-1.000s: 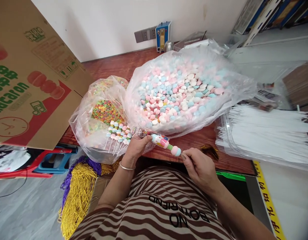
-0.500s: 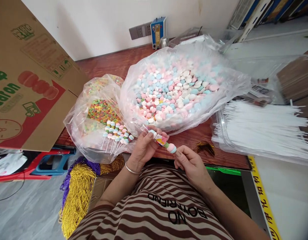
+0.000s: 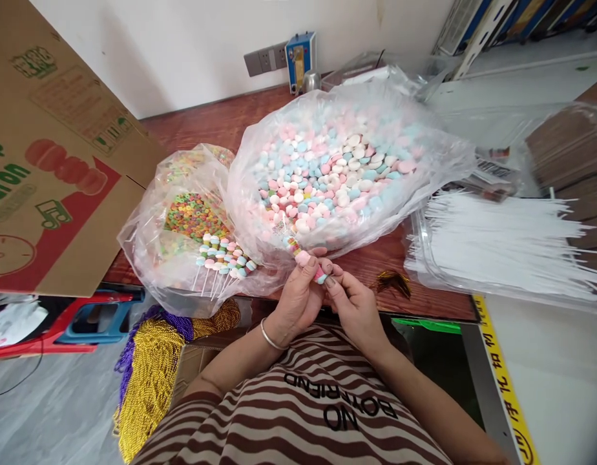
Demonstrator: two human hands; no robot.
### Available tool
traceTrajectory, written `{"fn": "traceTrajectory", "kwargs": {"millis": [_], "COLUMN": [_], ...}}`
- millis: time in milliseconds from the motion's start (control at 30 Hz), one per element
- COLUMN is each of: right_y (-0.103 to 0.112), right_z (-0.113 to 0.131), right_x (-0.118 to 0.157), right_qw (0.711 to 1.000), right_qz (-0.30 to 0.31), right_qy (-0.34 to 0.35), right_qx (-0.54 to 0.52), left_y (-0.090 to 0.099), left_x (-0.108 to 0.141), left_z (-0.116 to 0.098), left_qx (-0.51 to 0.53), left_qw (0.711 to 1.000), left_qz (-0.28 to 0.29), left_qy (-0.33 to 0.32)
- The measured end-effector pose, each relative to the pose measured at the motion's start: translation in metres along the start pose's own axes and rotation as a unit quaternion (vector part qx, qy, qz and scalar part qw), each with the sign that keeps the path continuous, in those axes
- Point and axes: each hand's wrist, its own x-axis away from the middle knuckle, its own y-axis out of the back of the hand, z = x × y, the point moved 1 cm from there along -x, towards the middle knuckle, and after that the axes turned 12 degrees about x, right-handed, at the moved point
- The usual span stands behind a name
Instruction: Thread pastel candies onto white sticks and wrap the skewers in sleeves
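Note:
My left hand is closed around a wrapped candy skewer with pink and many-coloured pieces. At the skewer's lower end, the fingers of my right hand are pinched together on it, touching my left fingertips. Just beyond my hands lies a big clear bag of pink, white and blue candies. To its left another clear bag holds small yellow, green and orange candies. Several finished candy skewers on white sticks rest on that bag.
White sticks fill a clear tray at the right. Gold twist ties lie near the table's front edge. A cardboard box stands at the left. Gold bead strands hang below, and a blue device stands by the wall.
My left hand has moved right and closed further down the skewer, now beside my right fingers. My right hand has shifted slightly left. The whole view has shifted a little.

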Motion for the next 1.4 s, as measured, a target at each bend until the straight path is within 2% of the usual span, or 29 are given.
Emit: {"fn": "traceTrajectory", "kwargs": {"millis": [100, 233, 367, 467, 533, 600, 633, 667, 733, 800, 833, 900, 967, 1000, 1067, 1133, 1200, 1300, 1400], "right_y": [0.003, 0.002, -0.003, -0.006, -0.007, -0.006, -0.006, -0.005, -0.004, -0.005, -0.005, -0.007, -0.011, -0.013, -0.019, -0.022, -0.025, -0.027, -0.027], "right_z": [0.001, -0.004, -0.009, -0.009, -0.009, -0.010, -0.011, -0.012, -0.016, -0.020, -0.021, -0.019, -0.014, -0.011, -0.006, -0.004, -0.005, -0.011, -0.015], "right_x": [0.003, 0.010, 0.014, 0.015, 0.015, 0.014, 0.013, 0.012, 0.010, 0.008, 0.007, 0.005, 0.004, 0.003, 0.001, -0.002, -0.006, -0.009, -0.009], "right_qw": [0.993, 0.980, 0.945, 0.924, 0.947, 0.990, 0.998, 0.990, 0.953, 0.932, 0.933, 0.960, 0.995, 0.999, 0.968, 0.925, 0.916, 0.936, 0.947], "right_qz": [0.081, 0.119, 0.174, 0.210, 0.193, 0.111, 0.057, 0.007, -0.056, -0.074, -0.076, -0.065, -0.007, 0.035, 0.114, 0.144, 0.125, 0.079, 0.058], "right_qy": [-0.056, -0.084, -0.140, -0.155, -0.124, -0.032, 0.029, 0.089, 0.177, 0.202, 0.198, 0.154, 0.057, -0.003, -0.110, -0.160, -0.166, -0.149, -0.134], "right_qx": [-0.062, -0.135, -0.241, -0.279, -0.226, -0.078, 0.016, 0.106, 0.240, 0.292, 0.290, 0.226, 0.085, -0.008, -0.193, -0.315, -0.344, -0.310, -0.287], "left_y": [0.005, 0.006, 0.003, -0.002, -0.007, -0.010, -0.011, -0.012, -0.014, -0.014, -0.015, -0.015, -0.014, -0.014, -0.011, -0.009, -0.006, -0.003, -0.001], "left_x": [-0.003, -0.007, -0.013, -0.017, -0.020, -0.023, -0.025, -0.027, -0.030, -0.032, -0.032, -0.031, -0.028, -0.026, -0.022, -0.018, -0.014, -0.008, -0.003], "left_z": [-0.005, -0.016, -0.035, -0.045, -0.046, -0.044, -0.042, -0.041, -0.038, -0.036, -0.035, -0.030, -0.024, -0.020, -0.011, -0.003, 0.002, 0.008, 0.012], "left_qx": [-0.009, -0.025, -0.031, -0.019, 0.005, 0.025, 0.030, 0.032, 0.036, 0.042, 0.044, 0.048, 0.047, 0.044, 0.029, 0.002, -0.027, -0.082, -0.143], "left_qw": [1.000, 1.000, 0.996, 0.994, 0.994, 0.992, 0.991, 0.989, 0.986, 0.987, 0.988, 0.990, 0.992, 0.993, 0.995, 0.997, 0.997, 0.993, 0.987], "left_qz": [-0.005, -0.004, -0.042, -0.062, -0.070, -0.091, -0.106, -0.121, -0.139, -0.136, -0.129, -0.112, -0.095, -0.088, -0.077, -0.069, -0.066, -0.073, -0.062], "left_qy": [-0.017, -0.018, -0.069, -0.085, -0.084, -0.082, -0.080, -0.080, -0.080, -0.077, -0.076, -0.077, -0.074, -0.067, -0.048, -0.032, -0.037, -0.039, -0.026]}}
